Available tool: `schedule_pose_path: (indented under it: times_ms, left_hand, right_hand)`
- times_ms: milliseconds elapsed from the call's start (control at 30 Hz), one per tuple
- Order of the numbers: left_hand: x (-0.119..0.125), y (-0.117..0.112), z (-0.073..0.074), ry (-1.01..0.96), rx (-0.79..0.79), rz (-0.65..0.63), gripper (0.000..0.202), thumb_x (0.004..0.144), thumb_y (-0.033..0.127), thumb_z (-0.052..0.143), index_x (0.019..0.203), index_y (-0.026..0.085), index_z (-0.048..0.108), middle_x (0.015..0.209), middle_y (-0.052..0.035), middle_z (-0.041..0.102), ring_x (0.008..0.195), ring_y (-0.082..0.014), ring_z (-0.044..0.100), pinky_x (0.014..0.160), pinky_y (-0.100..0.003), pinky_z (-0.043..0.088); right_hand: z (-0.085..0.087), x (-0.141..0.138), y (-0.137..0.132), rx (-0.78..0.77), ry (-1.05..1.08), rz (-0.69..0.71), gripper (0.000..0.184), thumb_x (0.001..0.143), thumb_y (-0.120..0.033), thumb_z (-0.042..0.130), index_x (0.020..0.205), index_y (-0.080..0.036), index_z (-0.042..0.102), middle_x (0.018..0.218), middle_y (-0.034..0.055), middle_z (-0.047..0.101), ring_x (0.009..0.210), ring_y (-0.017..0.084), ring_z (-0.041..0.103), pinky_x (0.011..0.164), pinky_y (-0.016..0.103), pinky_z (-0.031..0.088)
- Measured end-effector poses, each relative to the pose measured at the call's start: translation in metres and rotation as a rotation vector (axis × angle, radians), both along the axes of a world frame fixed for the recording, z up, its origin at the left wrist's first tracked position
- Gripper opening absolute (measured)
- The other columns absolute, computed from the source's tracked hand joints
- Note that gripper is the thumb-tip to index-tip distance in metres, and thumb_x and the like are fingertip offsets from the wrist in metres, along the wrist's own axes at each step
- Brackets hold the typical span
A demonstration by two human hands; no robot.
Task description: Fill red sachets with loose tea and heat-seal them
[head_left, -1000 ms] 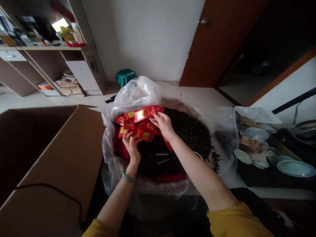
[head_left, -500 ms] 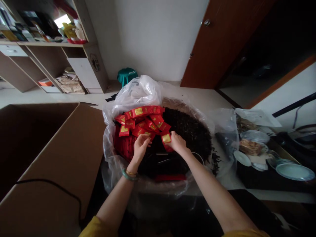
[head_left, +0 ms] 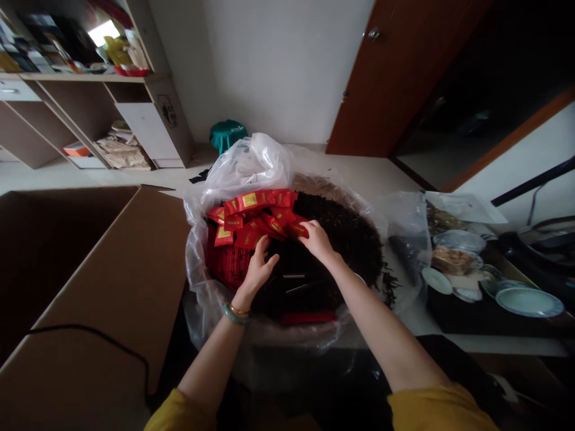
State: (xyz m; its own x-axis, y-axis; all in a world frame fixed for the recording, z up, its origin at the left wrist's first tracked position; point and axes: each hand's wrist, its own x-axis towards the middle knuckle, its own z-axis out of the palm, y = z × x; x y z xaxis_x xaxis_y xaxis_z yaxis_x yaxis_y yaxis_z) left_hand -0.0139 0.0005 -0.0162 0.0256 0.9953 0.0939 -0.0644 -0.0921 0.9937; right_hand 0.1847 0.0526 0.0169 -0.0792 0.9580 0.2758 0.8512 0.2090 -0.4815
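Small red foil packets (head_left: 251,200) with gold labels lie in a loose pile at the back left of a large round container lined with clear plastic (head_left: 196,281). My left hand (head_left: 258,269) is at the front of the pile, thumb and fingers spread, with nothing seen in it. My right hand (head_left: 320,244) pinches the edge of a red packet (head_left: 294,228) at the pile's right side; its fingers hide part of that packet. Dark loose dried leaves (head_left: 344,224) fill the container's right side. Under the pile, more red packets (head_left: 228,263) stand in tight rows.
A large open cardboard box (head_left: 121,269) stands at the left, a black cable (head_left: 103,341) across it. Bowls (head_left: 530,298) and a bag of brown pieces (head_left: 453,258) sit at the right. Behind are a teal-covered stool or bin (head_left: 227,134), shelves (head_left: 157,129) and a brown door (head_left: 354,84).
My right hand has moved up and away from me, bringing its red packet onto the pile's right side. The fingers of my left hand have spread apart.
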Motion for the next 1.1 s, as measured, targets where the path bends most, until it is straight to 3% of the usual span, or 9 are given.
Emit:
schedule_pose_path:
  times_ms: [67,167,267,367,433,567,633,933,1100]
  left_hand:
    - [0.001,0.001,-0.002,-0.005,0.0,-0.014,0.061,0.071,0.023,0.069,0.127,0.024,0.047,0.139,-0.0119,0.048,0.132,-0.0276,0.04,0.103,-0.043,0.038]
    - [0.002,0.001,-0.001,-0.012,0.006,-0.022,0.057,0.071,0.022,0.067,0.125,0.022,0.047,0.133,-0.0124,0.052,0.125,-0.0255,0.048,0.099,-0.04,0.043]
    - [0.001,0.0,0.003,0.013,0.02,0.018,0.038,0.071,0.024,0.065,0.107,0.018,0.055,0.114,-0.0113,0.063,0.104,-0.0214,0.061,0.088,-0.035,0.049]
    - [0.0,-0.001,0.007,0.073,0.022,0.034,0.017,0.073,0.027,0.062,0.085,0.016,0.058,0.09,-0.0064,0.066,0.08,-0.016,0.065,0.073,-0.028,0.052]
    - [0.001,-0.002,0.009,0.097,0.007,0.005,0.014,0.074,0.029,0.061,0.079,0.016,0.058,0.081,-0.0039,0.066,0.071,-0.0139,0.064,0.066,-0.025,0.051]
    - [0.002,-0.005,0.013,0.092,-0.017,-0.051,0.018,0.073,0.03,0.062,0.083,0.016,0.059,0.08,-0.0032,0.066,0.068,-0.0131,0.064,0.06,-0.023,0.051]
    - [0.002,-0.005,0.014,0.087,-0.032,-0.068,0.021,0.073,0.03,0.063,0.086,0.015,0.06,0.081,-0.0035,0.067,0.067,-0.013,0.064,0.059,-0.023,0.051]
    - [0.002,-0.007,0.018,0.082,-0.036,-0.099,0.02,0.073,0.03,0.064,0.086,0.015,0.061,0.08,-0.0032,0.066,0.064,-0.0124,0.064,0.055,-0.022,0.05]
    - [0.002,-0.008,0.02,0.085,-0.037,-0.111,0.02,0.073,0.03,0.063,0.086,0.016,0.061,0.079,-0.0027,0.065,0.064,-0.0122,0.063,0.053,-0.021,0.05]
  right_hand:
    - [-0.005,-0.002,-0.001,0.017,-0.001,0.016,0.043,0.072,-0.014,0.066,0.115,-0.017,0.059,0.111,0.0103,0.058,0.101,0.023,0.06,0.09,0.035,0.048]
    - [-0.01,0.0,-0.006,0.003,-0.005,0.04,0.045,0.073,-0.017,0.067,0.117,-0.018,0.057,0.11,0.0106,0.059,0.101,0.024,0.06,0.09,0.036,0.048]
    - [-0.007,0.004,-0.014,-0.053,-0.02,0.017,0.042,0.072,-0.016,0.067,0.114,-0.018,0.059,0.106,0.0103,0.061,0.095,0.023,0.061,0.085,0.035,0.049]
    - [0.007,0.003,-0.03,-0.063,0.035,0.018,0.031,0.072,-0.019,0.069,0.103,-0.016,0.063,0.1,0.0099,0.062,0.086,0.02,0.062,0.078,0.031,0.049]
    - [0.02,-0.003,-0.048,-0.139,0.086,0.147,0.02,0.073,-0.024,0.069,0.09,-0.015,0.066,0.091,0.007,0.064,0.077,0.017,0.061,0.069,0.027,0.048]
    - [0.037,-0.027,-0.088,-0.65,-0.007,0.701,0.02,0.067,-0.031,0.075,0.082,-0.019,0.073,0.069,-0.001,0.067,0.06,0.012,0.058,0.055,0.021,0.04]
    - [0.039,-0.039,-0.099,-0.71,-0.125,0.799,0.02,0.068,-0.032,0.074,0.085,-0.022,0.075,0.069,-0.0014,0.069,0.061,0.013,0.06,0.056,0.021,0.039]
    - [0.033,-0.043,-0.088,-0.755,-0.203,0.72,0.02,0.073,-0.024,0.065,0.09,-0.025,0.076,0.082,0.0003,0.075,0.072,0.016,0.065,0.061,0.021,0.04]
    - [0.032,-0.043,-0.095,-0.766,-0.163,0.771,0.022,0.076,-0.032,0.063,0.091,-0.023,0.076,0.085,0.002,0.075,0.071,0.016,0.064,0.061,0.021,0.039]
